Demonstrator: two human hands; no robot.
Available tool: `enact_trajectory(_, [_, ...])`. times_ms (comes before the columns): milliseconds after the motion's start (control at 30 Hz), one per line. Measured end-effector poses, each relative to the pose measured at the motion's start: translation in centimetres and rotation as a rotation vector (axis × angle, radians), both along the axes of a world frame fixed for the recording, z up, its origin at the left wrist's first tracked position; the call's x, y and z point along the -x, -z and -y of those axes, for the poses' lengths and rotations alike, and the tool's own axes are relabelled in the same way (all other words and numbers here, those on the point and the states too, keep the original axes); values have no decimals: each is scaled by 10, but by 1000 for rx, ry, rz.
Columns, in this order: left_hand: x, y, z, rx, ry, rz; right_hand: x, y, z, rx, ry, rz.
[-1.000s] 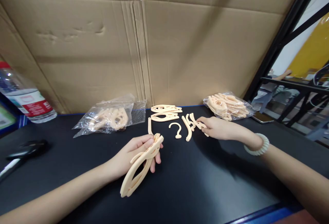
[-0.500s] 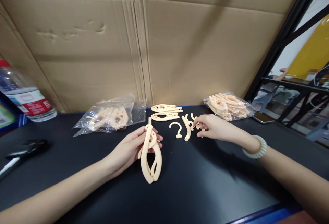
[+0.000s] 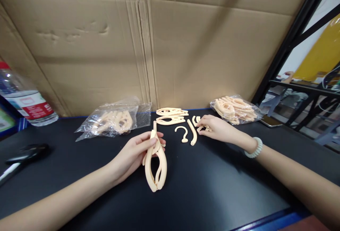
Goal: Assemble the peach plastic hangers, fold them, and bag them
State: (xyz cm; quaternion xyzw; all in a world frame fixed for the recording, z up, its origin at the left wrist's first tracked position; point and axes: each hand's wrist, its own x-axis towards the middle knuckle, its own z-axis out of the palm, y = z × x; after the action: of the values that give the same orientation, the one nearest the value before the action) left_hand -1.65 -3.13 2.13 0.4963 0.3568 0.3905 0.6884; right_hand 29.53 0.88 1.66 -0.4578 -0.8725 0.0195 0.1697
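My left hand [image 3: 142, 149] grips a cream plastic folding hanger [image 3: 162, 165], folded, its looped arms pointing toward me and my thumb on its upper part. At the right, my right hand [image 3: 212, 127] has its fingers curled around small cream hanger parts [image 3: 204, 128] on the table; the fingertips partly hide them. A loose hanger hook [image 3: 185, 135] and a curved hanger arm [image 3: 192, 132] lie between my hands. Behind these, further folded hanger pieces [image 3: 172, 119] rest in a small stack.
A clear bag of cream parts [image 3: 114, 122] lies at back left, another bag of parts [image 3: 235, 109] at back right. A water bottle [image 3: 29, 100] and a black mouse-like object [image 3: 28, 152] are at left. Cardboard [image 3: 106, 47] walls the back of the black table [image 3: 196, 195]. A phone [image 3: 271, 120] lies far right.
My right hand has shifted slightly left, its fingers closing around the small parts and gathering them. My left thumb has come down onto the front of the hanger.
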Motion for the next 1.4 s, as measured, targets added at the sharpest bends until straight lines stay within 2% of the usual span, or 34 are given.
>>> enact_trajectory(100, [0,2,0,-30,-11,-46,-1,3,-4,-79,30,-24])
enact_trajectory(167, [0,3,1,-49,-28,-76,6,3,0,-160,-8,-98])
enact_trajectory(300, [-3,6,1,-74,-53,-114,41,-6,31,-250,-277,-211])
enact_trajectory(400, [-3,8,1,-109,-48,-136,68,-12,63,-230,-489,-81])
enact_trajectory(500, [-3,9,1,-135,-20,-137,83,-11,85,-234,-592,87])
enact_trajectory(667, [-2,11,0,-154,0,-144,86,0,84,-401,-567,118])
enact_trajectory(967, [1,12,-1,-218,32,-221,81,9,72,-485,-507,41])
enact_trajectory(1167, [-1,12,4,-379,86,-391,81,14,70,-460,-393,9])
enact_trajectory(1267, [-3,12,6,-409,134,-401,80,14,69,-435,-337,19])
enact_trajectory(1400, [-4,13,7,-408,146,-424,78,15,68,-394,-268,142])
